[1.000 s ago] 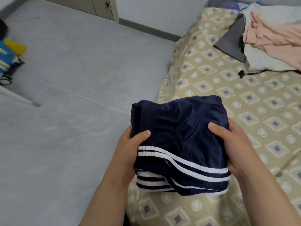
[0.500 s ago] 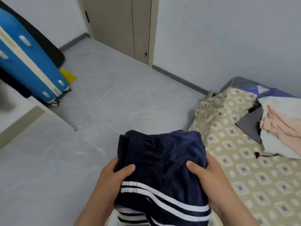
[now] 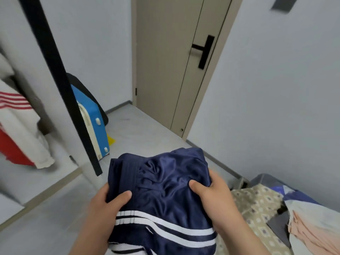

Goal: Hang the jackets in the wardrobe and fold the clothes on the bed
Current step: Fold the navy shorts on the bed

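In 1 second my view has swung up off the bed (image 3: 257,205), now at the lower right corner, toward the wardrobe (image 3: 60,76) at left. My left hand (image 3: 103,205) and right hand (image 3: 215,201) grip the folded navy garment (image 3: 161,190) by its 2 sides, above the floor, off the bed's edge. I judge it folded and bound for a shelf.

No lettering to read anywhere, navy garment (image 3: 161,184) at lower centre bears only white stripes, blue suitcase (image 3: 95,122) at left and door (image 3: 165,61) at top unmarked
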A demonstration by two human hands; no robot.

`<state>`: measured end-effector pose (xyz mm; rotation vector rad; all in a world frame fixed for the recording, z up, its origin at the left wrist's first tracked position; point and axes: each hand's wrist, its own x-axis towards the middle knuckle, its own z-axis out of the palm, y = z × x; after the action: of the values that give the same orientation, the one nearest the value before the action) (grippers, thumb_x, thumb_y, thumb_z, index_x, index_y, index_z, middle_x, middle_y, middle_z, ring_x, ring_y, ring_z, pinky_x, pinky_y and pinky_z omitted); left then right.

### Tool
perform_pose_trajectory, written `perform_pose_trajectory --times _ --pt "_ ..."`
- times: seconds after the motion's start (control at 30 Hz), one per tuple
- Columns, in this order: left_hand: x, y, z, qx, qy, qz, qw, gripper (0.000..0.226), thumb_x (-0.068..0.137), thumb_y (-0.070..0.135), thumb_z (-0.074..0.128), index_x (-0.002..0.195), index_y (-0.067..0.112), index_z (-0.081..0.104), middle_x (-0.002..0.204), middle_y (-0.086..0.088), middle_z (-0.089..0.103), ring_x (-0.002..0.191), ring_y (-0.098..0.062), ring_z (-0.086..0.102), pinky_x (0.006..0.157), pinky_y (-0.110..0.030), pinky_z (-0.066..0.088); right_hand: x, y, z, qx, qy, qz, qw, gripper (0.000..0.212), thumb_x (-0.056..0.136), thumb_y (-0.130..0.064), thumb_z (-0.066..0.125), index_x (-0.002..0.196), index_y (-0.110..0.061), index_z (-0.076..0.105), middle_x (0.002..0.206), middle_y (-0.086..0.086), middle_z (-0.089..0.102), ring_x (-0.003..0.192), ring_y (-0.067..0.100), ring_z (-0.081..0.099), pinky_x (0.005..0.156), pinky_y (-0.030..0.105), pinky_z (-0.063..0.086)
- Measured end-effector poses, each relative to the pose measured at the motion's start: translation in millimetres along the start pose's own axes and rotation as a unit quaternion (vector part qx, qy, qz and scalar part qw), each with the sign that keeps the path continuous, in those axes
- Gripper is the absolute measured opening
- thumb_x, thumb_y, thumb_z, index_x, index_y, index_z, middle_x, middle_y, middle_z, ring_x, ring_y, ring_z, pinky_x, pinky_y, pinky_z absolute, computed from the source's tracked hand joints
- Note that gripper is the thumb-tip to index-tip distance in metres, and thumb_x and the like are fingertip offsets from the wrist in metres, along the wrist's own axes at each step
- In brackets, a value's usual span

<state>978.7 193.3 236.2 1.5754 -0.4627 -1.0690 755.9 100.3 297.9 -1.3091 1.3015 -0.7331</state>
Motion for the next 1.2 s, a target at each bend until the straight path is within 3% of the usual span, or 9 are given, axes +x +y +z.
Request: perform_pose_trajectory --times 0.1,0.2,0.3,0.47,0.6,0.73,0.87,1.03,1.2 --pt "-1.7 53.7 -18.8 0.010 0.021 0.029 0.999 0.030 0.083 0.012 0.075 0.109 0.025 0.068 0.097 0.000 0.075 0.089 -0.018 0.069 0.081 -0.039 0.053 2.9 -54.6 13.2 -0.003 -0.010 -0.022 1.000 0.031 0.089 -0.009 0.061 0.099 -0.037 0.070 0.095 -0.012 0.075 0.085 0.008 0.072 0.076 0.032 0.056" --pt "-4.8 101.5 -36.4 0.041 0.032 0.062 0.997 0.038 0.074 0.020 0.084 0.107 0.023 0.066 0.090 0.009 0.073 0.082 -0.005 0.066 0.067 -0.022 0.047 8.6 -101.3 29.8 -0.010 -0.027 -0.053 0.998 0.032 0.087 -0.007 0.063 0.101 -0.035 0.069 0.093 -0.014 0.075 0.081 0.005 0.071 0.074 0.030 0.054" --pt "-11.3 137.7 -55.4 0.033 0.053 0.082 0.995 0.048 0.073 0.017 0.085 0.115 0.021 0.063 0.097 0.009 0.072 0.085 -0.005 0.066 0.063 -0.017 0.046 14.8 -143.8 51.5 -0.017 -0.063 -0.079 0.995 0.031 0.087 -0.005 0.063 0.100 -0.033 0.068 0.088 -0.014 0.075 0.077 0.004 0.070 0.068 0.026 0.052" --pt "-19.4 181.2 -96.7 0.022 0.129 0.133 0.982 0.049 0.075 0.014 0.083 0.115 0.028 0.057 0.098 0.014 0.067 0.086 0.000 0.061 0.063 -0.013 0.043 24.2 -194.0 92.8 -0.017 -0.117 -0.130 0.984 0.033 0.087 -0.006 0.065 0.104 -0.034 0.066 0.089 -0.018 0.074 0.080 0.001 0.069 0.073 0.025 0.053" --pt "-29.0 200.5 -139.1 0.021 0.192 0.152 0.969 0.045 0.075 0.013 0.083 0.109 0.029 0.058 0.100 0.011 0.068 0.088 -0.005 0.062 0.065 -0.017 0.044 29.9 -219.3 132.6 -0.005 -0.189 -0.147 0.971 0.033 0.087 -0.005 0.066 0.103 -0.035 0.064 0.088 -0.021 0.073 0.080 -0.002 0.068 0.060 0.011 0.049" --pt "-43.1 210.8 -176.9 0.001 0.271 0.153 0.950 0.042 0.076 0.007 0.082 0.106 0.027 0.060 0.092 0.014 0.068 0.082 -0.002 0.062 0.063 -0.017 0.043 33.1 -246.8 183.8 -0.022 -0.274 -0.171 0.946 0.032 0.088 -0.008 0.066 0.103 -0.036 0.065 0.090 -0.020 0.073 0.081 -0.001 0.068 0.062 0.012 0.051" --pt "-49.5 218.7 -200.4 -0.044 0.355 0.169 0.918 0.035 0.078 0.003 0.078 0.102 0.026 0.066 0.080 0.010 0.075 0.072 -0.004 0.070 0.063 -0.020 0.047 45.2 -272.5 235.2 -0.023 -0.327 -0.202 0.923 0.031 0.087 -0.016 0.067 0.101 -0.043 0.062 0.092 -0.026 0.069 0.086 -0.001 0.067 0.080 0.026 0.055" --pt "-42.7 245.7 -212.1 -0.068 0.414 0.207 0.884 0.035 0.080 0.005 0.077 0.102 0.030 0.067 0.088 0.012 0.076 0.075 -0.006 0.072 0.061 -0.020 0.051 65.4 -305.3 280.4 -0.010 -0.374 -0.228 0.899 0.030 0.088 -0.018 0.068 0.105 -0.042 0.062 0.094 -0.026 0.069 0.090 0.001 0.067 0.087 0.032 0.055" --pt "-27.5 261.3 -226.6 -0.090 0.430 0.237 0.866 0.033 0.083 0.009 0.074 0.105 0.033 0.069 0.093 0.006 0.076 0.082 -0.015 0.074 0.063 -0.024 0.056 78.0 -325.1 322.8 0.021 -0.406 -0.232 0.884 0.033 0.089 -0.017 0.066 0.096 -0.049 0.063 0.094 -0.025 0.071 0.085 0.002 0.069 0.080 0.033 0.057"
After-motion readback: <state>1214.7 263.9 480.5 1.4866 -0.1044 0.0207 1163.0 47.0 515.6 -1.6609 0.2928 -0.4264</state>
